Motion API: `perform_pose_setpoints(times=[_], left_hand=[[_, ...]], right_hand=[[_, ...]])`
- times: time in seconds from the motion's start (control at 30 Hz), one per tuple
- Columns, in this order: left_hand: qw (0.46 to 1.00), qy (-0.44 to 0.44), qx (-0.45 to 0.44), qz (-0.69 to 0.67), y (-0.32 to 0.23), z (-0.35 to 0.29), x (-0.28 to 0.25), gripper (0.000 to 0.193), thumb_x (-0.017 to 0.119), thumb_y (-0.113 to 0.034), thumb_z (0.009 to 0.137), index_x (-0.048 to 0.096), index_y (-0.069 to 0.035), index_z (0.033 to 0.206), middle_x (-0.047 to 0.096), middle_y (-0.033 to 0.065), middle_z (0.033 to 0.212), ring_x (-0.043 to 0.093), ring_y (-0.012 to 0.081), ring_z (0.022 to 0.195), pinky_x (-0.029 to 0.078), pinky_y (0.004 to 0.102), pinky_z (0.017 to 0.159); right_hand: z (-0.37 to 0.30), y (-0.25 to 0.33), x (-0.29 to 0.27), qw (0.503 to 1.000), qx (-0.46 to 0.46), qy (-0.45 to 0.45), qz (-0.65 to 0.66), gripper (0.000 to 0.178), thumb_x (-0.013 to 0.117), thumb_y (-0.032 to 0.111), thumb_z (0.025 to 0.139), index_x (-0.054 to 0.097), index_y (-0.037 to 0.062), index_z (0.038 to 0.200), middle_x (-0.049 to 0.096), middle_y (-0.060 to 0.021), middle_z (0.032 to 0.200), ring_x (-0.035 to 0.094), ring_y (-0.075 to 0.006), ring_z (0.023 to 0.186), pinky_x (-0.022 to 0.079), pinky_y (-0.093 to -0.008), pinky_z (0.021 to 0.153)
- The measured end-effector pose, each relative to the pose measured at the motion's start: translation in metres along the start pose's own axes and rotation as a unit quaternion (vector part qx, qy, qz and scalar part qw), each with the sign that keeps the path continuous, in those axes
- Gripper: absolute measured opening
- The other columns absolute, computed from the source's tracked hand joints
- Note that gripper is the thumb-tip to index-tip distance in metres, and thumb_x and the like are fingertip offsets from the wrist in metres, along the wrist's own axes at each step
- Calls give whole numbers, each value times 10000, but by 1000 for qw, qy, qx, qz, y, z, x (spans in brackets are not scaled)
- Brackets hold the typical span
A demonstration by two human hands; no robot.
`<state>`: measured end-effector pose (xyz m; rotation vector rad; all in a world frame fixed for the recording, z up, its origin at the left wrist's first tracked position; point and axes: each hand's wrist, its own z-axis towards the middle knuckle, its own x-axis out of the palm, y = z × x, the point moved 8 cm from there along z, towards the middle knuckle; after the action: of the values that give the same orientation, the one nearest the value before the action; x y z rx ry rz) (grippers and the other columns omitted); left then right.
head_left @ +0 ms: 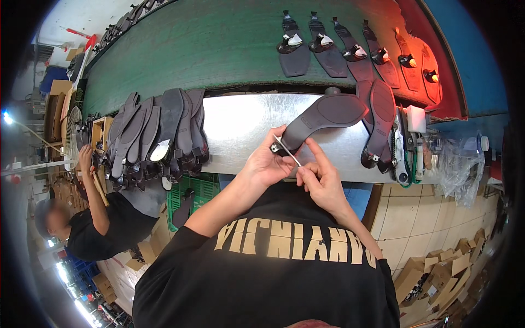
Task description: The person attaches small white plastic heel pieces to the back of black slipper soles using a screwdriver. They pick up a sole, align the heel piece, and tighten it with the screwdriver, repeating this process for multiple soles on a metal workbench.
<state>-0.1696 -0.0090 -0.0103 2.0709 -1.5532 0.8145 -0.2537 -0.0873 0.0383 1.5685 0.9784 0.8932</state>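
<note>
L hand part. hidden behind shoe, co-worker's head blurred, top-L dark items too sm. to ID.

From the fingers, bare metal counter opens at 10 o'clock, until piled sandals block 9. The held sandal bars 12. A short gap at 3 ends at two sandals. Farther, the green counter is open at 11; a sandal row fills 12 to 2.

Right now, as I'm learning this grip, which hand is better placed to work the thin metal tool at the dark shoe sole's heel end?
Probably the right hand: it holds the near end of the thin metal tool, while the left hand supports the dark shoe sole at its heel.
</note>
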Motion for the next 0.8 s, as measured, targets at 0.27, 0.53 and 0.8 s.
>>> perform_pose_setpoints(times=[0.27, 0.53, 0.8], left_hand=[[1000, -27, 11, 11, 13, -3, -4, 208, 692, -240, 858, 610, -69, 942, 634, 56, 851, 587, 185, 793, 324, 194, 442], [968, 17, 197, 156, -11, -10, 7, 355, 548, -423, 950, 593, -72, 930, 594, 27, 713, 545, 112, 600, 387, 214, 496], [860, 51, 403, 309, -37, -28, 42, 668, 354, -557, 987, 627, -11, 715, 646, 93, 680, 605, 130, 629, 482, 257, 619]], right_hand=[[-5, 5, -15, 982, -133, -97, -89, 342, 542, -2, 906, 579, -21, 1246, 587, -74, 682, 511, -100, 573, 393, -233, 532], [-4, -11, -9, 973, 104, 35, 201, 426, 460, 122, 988, 403, 19, 1398, 538, -11, 675, 453, -52, 544, 363, -190, 477], [-10, -5, 14, 961, 126, 57, 239, 403, 487, 110, 978, 398, 64, 1369, 522, -20, 667, 464, -63, 530, 349, -188, 457]])
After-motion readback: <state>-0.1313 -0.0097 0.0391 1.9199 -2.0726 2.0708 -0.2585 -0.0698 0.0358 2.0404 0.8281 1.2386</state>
